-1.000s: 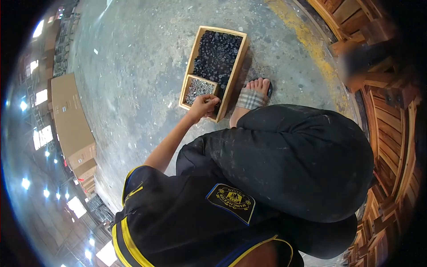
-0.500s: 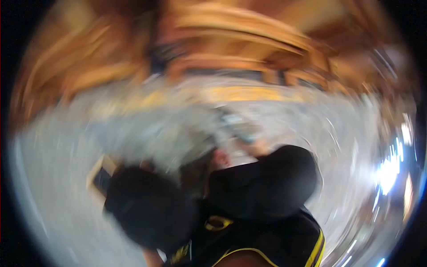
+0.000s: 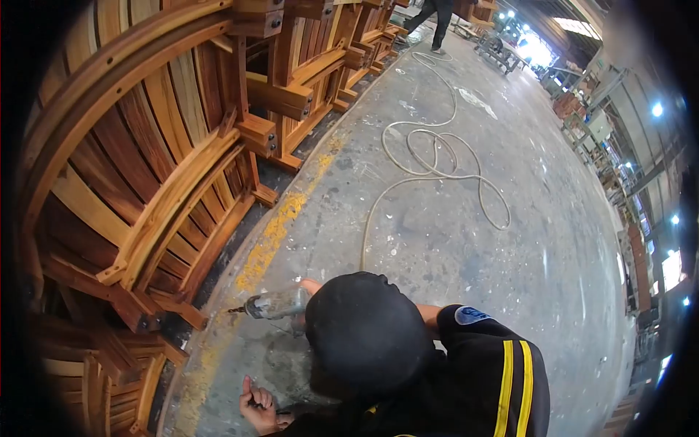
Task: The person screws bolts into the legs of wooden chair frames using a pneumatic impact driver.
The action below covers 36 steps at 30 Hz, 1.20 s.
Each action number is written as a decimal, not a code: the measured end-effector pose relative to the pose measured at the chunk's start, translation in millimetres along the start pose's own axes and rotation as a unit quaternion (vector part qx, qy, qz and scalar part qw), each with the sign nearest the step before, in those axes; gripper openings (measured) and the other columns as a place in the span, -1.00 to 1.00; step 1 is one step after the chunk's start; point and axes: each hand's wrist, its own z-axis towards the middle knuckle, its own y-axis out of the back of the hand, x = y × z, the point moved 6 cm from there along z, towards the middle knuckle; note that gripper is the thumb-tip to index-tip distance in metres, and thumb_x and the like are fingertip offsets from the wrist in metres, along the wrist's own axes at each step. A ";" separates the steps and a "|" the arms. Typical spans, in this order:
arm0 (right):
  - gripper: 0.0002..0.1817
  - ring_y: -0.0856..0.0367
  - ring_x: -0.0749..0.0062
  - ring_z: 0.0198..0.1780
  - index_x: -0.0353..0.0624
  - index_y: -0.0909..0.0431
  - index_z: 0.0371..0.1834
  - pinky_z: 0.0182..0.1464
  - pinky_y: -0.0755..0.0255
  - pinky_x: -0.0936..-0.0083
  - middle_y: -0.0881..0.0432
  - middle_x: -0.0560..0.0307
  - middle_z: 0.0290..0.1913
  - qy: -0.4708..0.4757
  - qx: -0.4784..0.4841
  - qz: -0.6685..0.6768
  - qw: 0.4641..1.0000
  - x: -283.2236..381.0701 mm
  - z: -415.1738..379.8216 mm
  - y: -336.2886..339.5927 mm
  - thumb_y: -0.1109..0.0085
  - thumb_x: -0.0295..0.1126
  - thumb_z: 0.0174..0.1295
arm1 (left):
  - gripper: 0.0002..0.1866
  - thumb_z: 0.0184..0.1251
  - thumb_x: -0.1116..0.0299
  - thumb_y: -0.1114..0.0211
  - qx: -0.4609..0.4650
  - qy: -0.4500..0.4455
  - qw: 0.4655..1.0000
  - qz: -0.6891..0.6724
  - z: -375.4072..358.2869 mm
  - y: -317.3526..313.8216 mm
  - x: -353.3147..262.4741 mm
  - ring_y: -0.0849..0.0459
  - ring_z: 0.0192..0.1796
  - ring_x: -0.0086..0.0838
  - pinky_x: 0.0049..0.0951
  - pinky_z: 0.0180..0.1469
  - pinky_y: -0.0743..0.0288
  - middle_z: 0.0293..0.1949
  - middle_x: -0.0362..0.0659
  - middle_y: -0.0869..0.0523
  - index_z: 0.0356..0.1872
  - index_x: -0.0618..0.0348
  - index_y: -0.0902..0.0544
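Observation:
A grey metal power drill [image 3: 277,304] with a thin dark bit points left, low over the concrete floor near the yellow line. My right hand [image 3: 311,286] grips it; only part of the fingers shows, the rest being hidden behind my black-clad knee [image 3: 368,335]. Closer to me is my left hand [image 3: 260,408], with its fingers curled in and thumb up. Whatever it may hold is too small to make out. To the left of both hands stands a slatted wooden bench [image 3: 175,204], apart from the drill bit.
More wooden furniture [image 3: 306,80] lines the left side. A pale hose [image 3: 437,173] lies looped on the concrete floor [image 3: 510,269]. Worn yellow paint [image 3: 273,226] runs along the furniture. Another person's legs [image 3: 437,25] show far ahead; workbenches [image 3: 499,54] stand farther back.
My view has turned sharply from a blurred look at the furniture ahead to one along the aisle. The furniture now lies to the left, and the drill appears farther left and lower.

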 end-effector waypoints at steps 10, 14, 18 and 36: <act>-0.64 -0.59 0.17 -0.22 -0.24 -0.58 -0.16 -0.16 -0.42 0.36 -0.62 -0.01 -0.28 0.044 0.048 0.038 0.997 -0.3 3.5 -56.1 -0.29 -0.46 -0.12 | -0.59 0.36 0.54 0.02 -0.067 0.039 0.939 -0.336 27.0 -1.7 59.9 -0.35 -0.48 -0.56 -0.59 -0.57 -0.23 -0.26 -0.16 -0.56 0.23 0.25 -0.37; -0.64 -0.59 0.16 -0.22 -0.24 -0.58 -0.16 -0.16 -0.42 0.35 -0.62 -0.01 -0.29 0.069 0.078 0.050 0.993 2.1 15.2 -76.9 -0.29 -0.47 -0.13 | -0.60 0.33 0.58 0.00 -0.107 0.142 0.943 -0.280 8.3 16.5 93.5 -0.44 -0.34 -0.49 -0.59 -0.44 -0.37 -0.17 -0.08 -0.54 0.21 0.28 -0.36; -0.64 -0.59 0.16 -0.22 -0.24 -0.58 -0.17 -0.17 -0.42 0.35 -0.62 -0.01 -0.29 0.078 0.100 0.064 0.990 0.1 17.0 -95.7 -0.29 -0.47 -0.13 | -0.68 0.35 0.50 -0.04 -0.063 0.227 0.942 -0.241 -5.1 31.0 110.9 -0.46 -0.27 -0.42 -0.51 -0.33 -0.43 -0.20 -0.07 -0.53 0.11 0.28 -0.42; -0.64 -0.59 0.15 -0.24 -0.23 -0.58 -0.18 -0.19 -0.41 0.34 -0.62 0.00 -0.31 0.119 0.190 0.105 0.969 -2.8 22.6 -154.9 -0.29 -0.48 -0.15 | -0.76 0.26 0.40 -0.12 -0.087 0.168 0.982 0.018 -5.1 20.5 66.5 -0.35 -0.54 -0.46 -0.53 -0.58 -0.17 -0.46 -0.14 -0.48 -0.07 0.23 -0.51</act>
